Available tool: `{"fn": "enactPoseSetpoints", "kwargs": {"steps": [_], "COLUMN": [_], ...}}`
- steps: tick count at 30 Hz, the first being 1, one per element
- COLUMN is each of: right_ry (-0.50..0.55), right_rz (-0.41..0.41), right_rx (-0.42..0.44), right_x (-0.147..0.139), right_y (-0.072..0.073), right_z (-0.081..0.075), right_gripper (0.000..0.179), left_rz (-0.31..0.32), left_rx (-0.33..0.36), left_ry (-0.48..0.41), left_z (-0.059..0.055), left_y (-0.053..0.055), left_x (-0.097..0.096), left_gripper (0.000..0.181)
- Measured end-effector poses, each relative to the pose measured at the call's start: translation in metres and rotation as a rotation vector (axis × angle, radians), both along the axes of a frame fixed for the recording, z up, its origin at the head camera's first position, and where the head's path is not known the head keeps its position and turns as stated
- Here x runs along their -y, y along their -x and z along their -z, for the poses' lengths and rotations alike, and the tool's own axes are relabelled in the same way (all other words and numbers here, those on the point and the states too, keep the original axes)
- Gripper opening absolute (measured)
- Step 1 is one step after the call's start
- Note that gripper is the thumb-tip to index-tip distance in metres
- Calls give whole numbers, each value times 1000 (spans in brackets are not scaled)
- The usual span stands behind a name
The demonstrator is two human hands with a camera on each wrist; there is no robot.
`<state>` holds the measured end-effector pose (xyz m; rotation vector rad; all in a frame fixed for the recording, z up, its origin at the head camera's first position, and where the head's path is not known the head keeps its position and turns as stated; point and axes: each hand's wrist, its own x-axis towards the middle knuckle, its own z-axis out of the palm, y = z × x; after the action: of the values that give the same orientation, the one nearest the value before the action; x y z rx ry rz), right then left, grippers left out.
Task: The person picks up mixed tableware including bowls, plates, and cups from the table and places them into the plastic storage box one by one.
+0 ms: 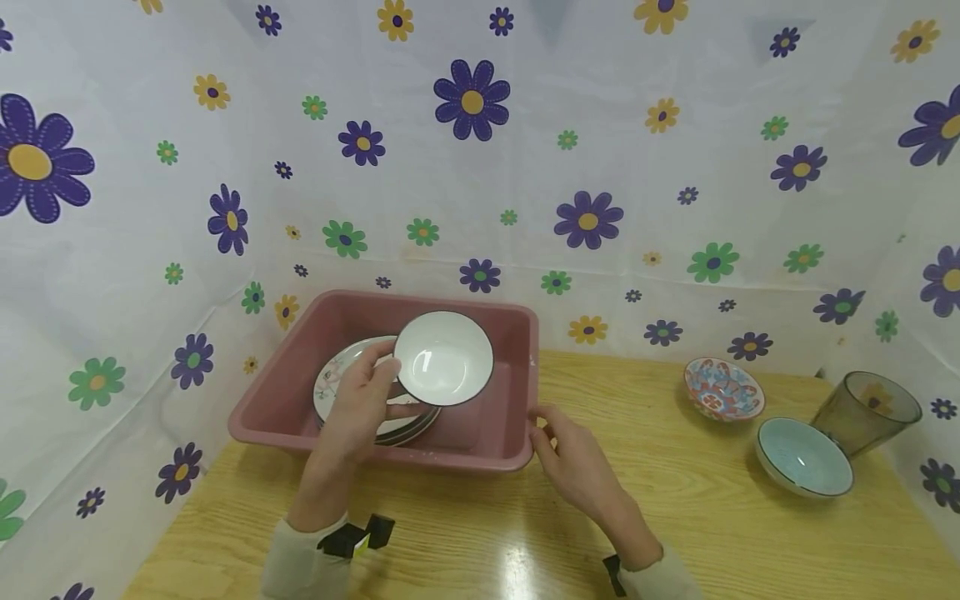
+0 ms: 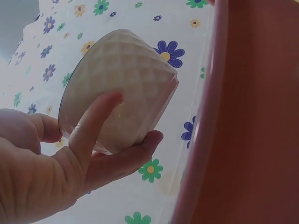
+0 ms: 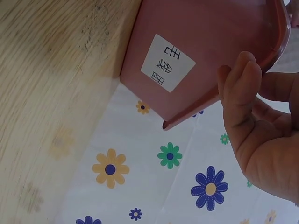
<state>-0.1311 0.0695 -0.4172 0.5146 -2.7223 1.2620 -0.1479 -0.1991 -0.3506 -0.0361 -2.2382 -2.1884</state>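
Note:
My left hand (image 1: 358, 400) holds a white bowl (image 1: 444, 358) with a dark rim, its inside tilted toward the head camera. In the left wrist view the bowl's quilted outer side (image 2: 121, 70) shows, with thumb and fingers around its lower part. Below the bowl in the head view, a pink basin (image 1: 483, 457) contains stacked plates (image 1: 335, 379), the top one patterned. My right hand (image 1: 573, 458) touches the basin's right rim with loosely bent fingertips. From the right wrist, the fingers (image 3: 247, 77) overlap the lip, near a white label (image 3: 168, 63) with handwritten characters.
On the wooden table (image 1: 637, 517), a red-and-blue patterned bowl (image 1: 723, 389), a pale blue-green bowl (image 1: 805, 457) and a tinted glass (image 1: 866, 412) stand at the right. A white flower-print sheet (image 1: 517, 175) hangs behind the basin and along both sides.

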Motion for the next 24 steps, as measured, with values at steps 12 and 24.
{"fn": "enactPoseSetpoints", "kwargs": {"steps": [12,24], "right_ry": [72,47], "right_rz": [-41,-27], "right_rx": [-65,-87], "right_x": [3,4], "right_y": [1,1], "right_z": [3,5], "right_gripper": [24,25], "left_rz": [-38,-59], "left_rx": [35,81], "left_ry": [5,49], "left_z": [3,6], "left_y": [7,12], "left_x": [14,24], "left_gripper": [42,47]}}
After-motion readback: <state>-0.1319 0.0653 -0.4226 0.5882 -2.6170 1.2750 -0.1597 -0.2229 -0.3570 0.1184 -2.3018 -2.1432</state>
